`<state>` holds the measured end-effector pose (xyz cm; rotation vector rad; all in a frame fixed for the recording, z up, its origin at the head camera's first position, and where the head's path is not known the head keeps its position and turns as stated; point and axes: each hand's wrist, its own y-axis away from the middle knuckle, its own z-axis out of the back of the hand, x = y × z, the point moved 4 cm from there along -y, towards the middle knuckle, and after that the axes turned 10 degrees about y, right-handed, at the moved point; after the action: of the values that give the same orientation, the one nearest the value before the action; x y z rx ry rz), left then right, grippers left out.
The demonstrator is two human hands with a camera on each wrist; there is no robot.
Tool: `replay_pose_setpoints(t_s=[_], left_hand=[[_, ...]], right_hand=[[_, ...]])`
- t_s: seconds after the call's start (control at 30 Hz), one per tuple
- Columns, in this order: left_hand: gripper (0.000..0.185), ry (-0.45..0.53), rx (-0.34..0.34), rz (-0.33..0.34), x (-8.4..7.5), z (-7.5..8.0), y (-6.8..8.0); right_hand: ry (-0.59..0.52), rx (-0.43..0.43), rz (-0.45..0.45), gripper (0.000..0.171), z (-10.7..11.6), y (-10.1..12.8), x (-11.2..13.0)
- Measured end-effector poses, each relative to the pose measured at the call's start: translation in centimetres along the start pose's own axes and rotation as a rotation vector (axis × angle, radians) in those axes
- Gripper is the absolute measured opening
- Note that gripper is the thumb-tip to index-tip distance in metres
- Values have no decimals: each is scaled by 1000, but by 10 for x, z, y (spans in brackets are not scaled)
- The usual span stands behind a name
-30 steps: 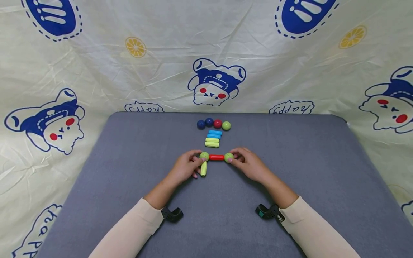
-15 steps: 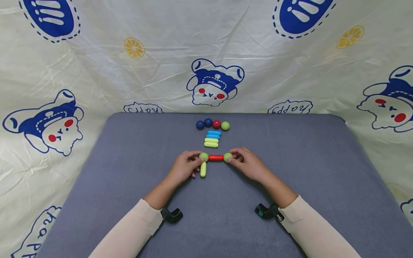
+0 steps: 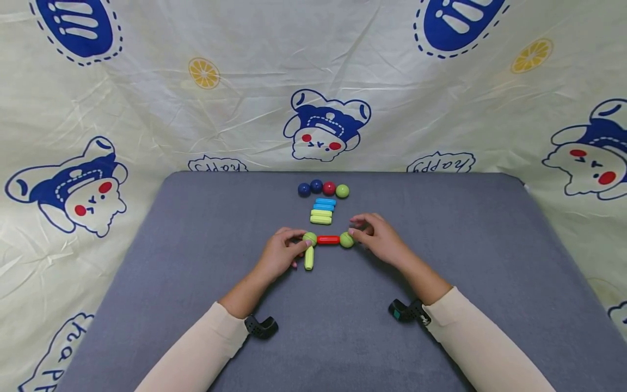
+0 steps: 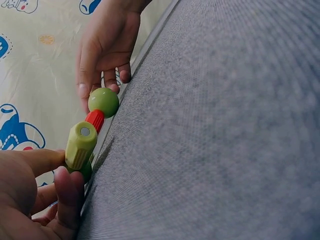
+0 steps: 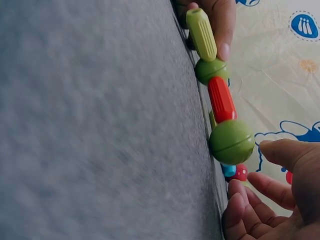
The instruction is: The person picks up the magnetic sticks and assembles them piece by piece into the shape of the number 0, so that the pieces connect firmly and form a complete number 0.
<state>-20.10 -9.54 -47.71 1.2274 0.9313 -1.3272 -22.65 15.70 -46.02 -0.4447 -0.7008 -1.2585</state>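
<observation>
- Built: a red stick [image 3: 328,239] joins two green balls [image 3: 346,239], with a yellow-green stick [image 3: 308,257] coming near.
- Left hand [image 3: 279,256] pinches the left ball [image 3: 309,238]; right hand [image 3: 379,239] hovers loose, holding nothing.
- Left over: four balls [image 3: 323,189] and stacked sticks [image 3: 323,210] wait far back.

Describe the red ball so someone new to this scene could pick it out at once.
On the grey mat, look to the far edge, where four balls sit in a short row above a stack of blue and yellow-green rods. The red ball is third from the left, between a dark blue ball and a green ball; it is the row's only red one.
</observation>
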Motion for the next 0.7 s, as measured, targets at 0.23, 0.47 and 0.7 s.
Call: replay_pose_setpoints(t_s=[0.23,0.47,0.7], left_hand=[[31,7,6,8,1,0,0],[32,5,7,9,3,0,-1],[33,9,5,19,3,0,-1]], right_hand=[[-11,-32,1,41,5,-10,-2],[-10,-68,6,40,10,-20,-3],[10,-80,10,47,14,-29,-4]])
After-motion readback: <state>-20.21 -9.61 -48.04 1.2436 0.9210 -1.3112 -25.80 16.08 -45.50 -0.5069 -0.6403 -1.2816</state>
